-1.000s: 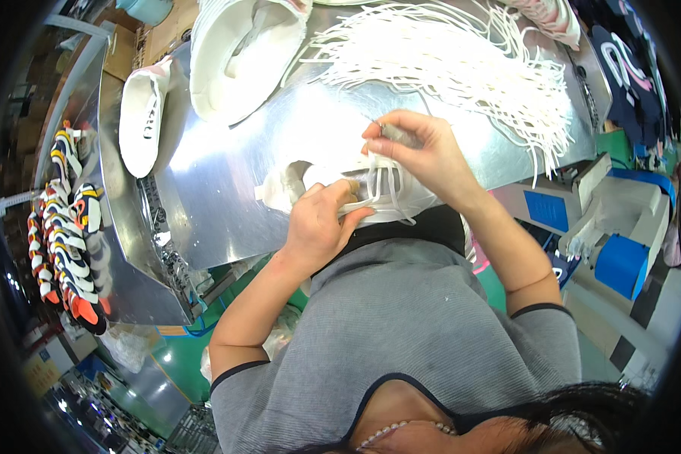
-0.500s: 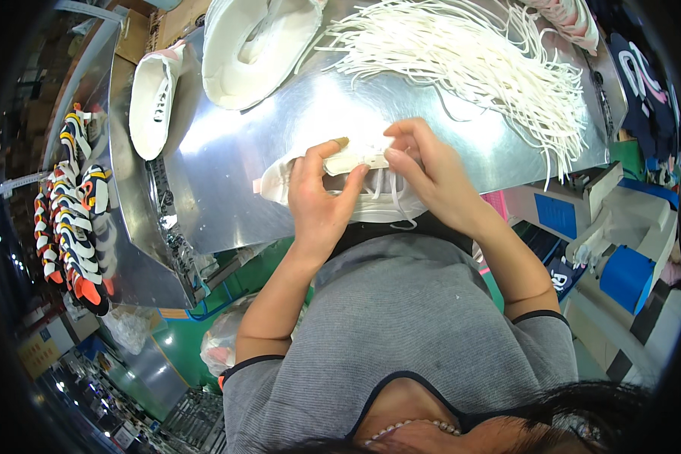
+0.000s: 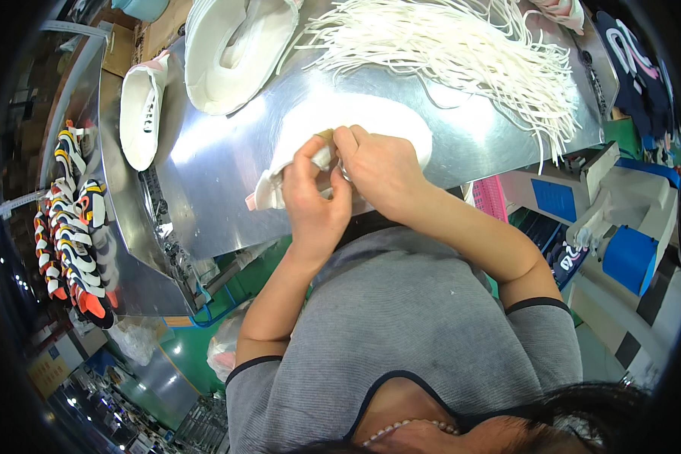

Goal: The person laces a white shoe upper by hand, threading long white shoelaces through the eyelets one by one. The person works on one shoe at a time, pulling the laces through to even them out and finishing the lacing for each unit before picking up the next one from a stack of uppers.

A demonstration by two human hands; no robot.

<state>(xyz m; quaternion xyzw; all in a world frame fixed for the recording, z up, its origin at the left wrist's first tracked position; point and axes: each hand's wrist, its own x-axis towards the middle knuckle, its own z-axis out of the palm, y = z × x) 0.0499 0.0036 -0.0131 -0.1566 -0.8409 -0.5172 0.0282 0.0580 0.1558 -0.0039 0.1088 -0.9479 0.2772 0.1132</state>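
currently, the white shoe (image 3: 371, 117) lies on the metal counter (image 3: 204, 197) close to its near edge, with a broad bare stretch to its left, before the second shoe (image 3: 140, 117), and a narrower bare strip beyond it, before the heap of white laces (image 3: 446, 53). its long axis runs aslant, the pink-tabbed heel toward the lower left and the toe toward the upper right. the left hand (image 3: 318, 200) grasps the shoe's upper, while the right hand (image 3: 384, 172) bends its fingers in against it, whether pinching anything i cannot tell.
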